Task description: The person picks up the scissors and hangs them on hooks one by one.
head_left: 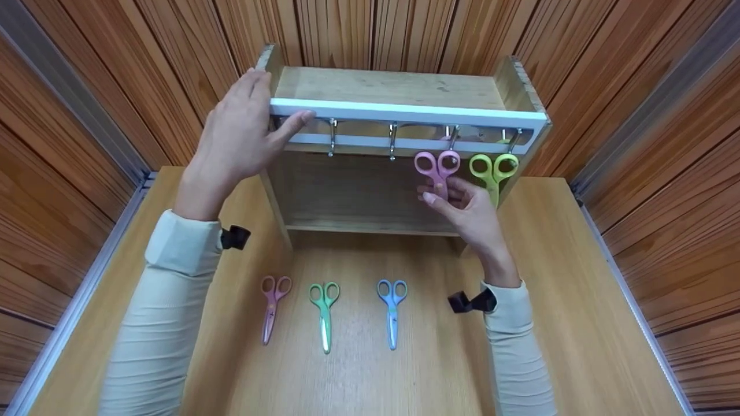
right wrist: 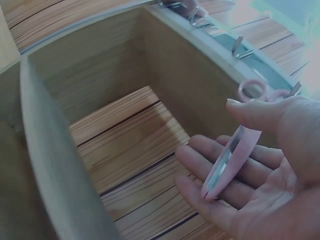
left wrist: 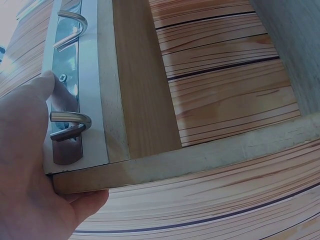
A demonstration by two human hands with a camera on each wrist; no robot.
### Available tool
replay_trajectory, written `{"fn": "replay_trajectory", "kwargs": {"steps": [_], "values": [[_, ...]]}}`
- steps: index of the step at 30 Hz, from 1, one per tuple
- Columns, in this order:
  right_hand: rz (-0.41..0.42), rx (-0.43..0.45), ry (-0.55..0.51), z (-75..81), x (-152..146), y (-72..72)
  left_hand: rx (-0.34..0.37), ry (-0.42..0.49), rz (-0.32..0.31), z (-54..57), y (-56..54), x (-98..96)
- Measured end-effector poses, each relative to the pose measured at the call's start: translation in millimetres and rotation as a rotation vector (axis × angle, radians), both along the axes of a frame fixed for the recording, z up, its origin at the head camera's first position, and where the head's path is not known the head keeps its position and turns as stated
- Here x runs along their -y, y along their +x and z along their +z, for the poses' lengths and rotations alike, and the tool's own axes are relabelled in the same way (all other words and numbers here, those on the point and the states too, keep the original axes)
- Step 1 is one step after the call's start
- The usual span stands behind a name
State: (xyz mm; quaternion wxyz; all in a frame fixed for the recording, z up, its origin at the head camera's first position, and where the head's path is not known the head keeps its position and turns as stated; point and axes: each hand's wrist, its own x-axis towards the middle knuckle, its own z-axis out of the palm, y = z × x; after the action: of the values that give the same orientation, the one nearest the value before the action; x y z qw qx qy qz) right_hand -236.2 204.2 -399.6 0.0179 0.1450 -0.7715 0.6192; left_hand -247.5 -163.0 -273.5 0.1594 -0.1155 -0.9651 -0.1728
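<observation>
Your right hand (head_left: pixel 477 216) is at the pink scissors (head_left: pixel 439 180), its thumb in front and its fingers loosely straight behind. In the right wrist view, the palm lies spread and relaxed rather than clamped, with the blade resting against the fingers. These scissors hang handle up, blade down, one loop over the third hook from the left. A small orange mark by their pivot is too small to read.

Just right of them, yellow-green scissors (head_left: pixel 493 173) hang from the end hook, close beside your knuckles and partly hidden by your hand. The two left hooks (head_left: pixel 393 141) hold nothing. All sit along a white rail (head_left: pixel 404 108) across the front of the wooden shelf (head_left: pixel 381 86).

Your left hand (head_left: pixel 240 127) grips the shelf's upper left corner, thumb across the rail, fingers along the outer side.

Nearer you on the table (head_left: pixel 347 381) lie dusky pink scissors (head_left: pixel 270 312), green scissors (head_left: pixel 325 318) and blue scissors (head_left: pixel 392 315), well apart, handles towards the shelf; tiny dark marks on the dusky pink and blue pairs cannot be read. Both your forearms reach forward, one each side of that row.
</observation>
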Motion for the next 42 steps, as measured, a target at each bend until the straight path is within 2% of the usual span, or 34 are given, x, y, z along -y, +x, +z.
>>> {"fn": "replay_trajectory", "kwargs": {"steps": [4,9,17,25,34,38,42], "values": [[-0.032,0.048,0.080,-12.0,-4.7,1.2,0.004,-0.007,0.001,0.4,-0.4,-0.4],[-0.035,0.104,0.159,-25.9,-8.5,2.7,0.012,-0.003,0.000,0.9,-0.7,-0.3],[-0.014,0.181,0.213,-52.6,-13.7,9.5,0.034,0.015,-0.008,1.1,-2.0,-2.4],[-0.010,0.269,0.236,-74.2,-9.0,22.2,0.004,0.006,-0.027,1.1,-3.4,-4.6],[0.030,0.293,0.299,-96.4,3.1,43.3,-0.007,0.009,-0.030,0.1,-3.7,-6.6],[0.017,0.314,0.409,-109.0,12.2,57.6,-0.008,0.009,-0.032,0.2,-4.0,-7.1],[-0.014,0.246,0.591,-121.9,26.1,70.9,-0.002,0.015,-0.026,0.1,-4.1,-6.8]]}}
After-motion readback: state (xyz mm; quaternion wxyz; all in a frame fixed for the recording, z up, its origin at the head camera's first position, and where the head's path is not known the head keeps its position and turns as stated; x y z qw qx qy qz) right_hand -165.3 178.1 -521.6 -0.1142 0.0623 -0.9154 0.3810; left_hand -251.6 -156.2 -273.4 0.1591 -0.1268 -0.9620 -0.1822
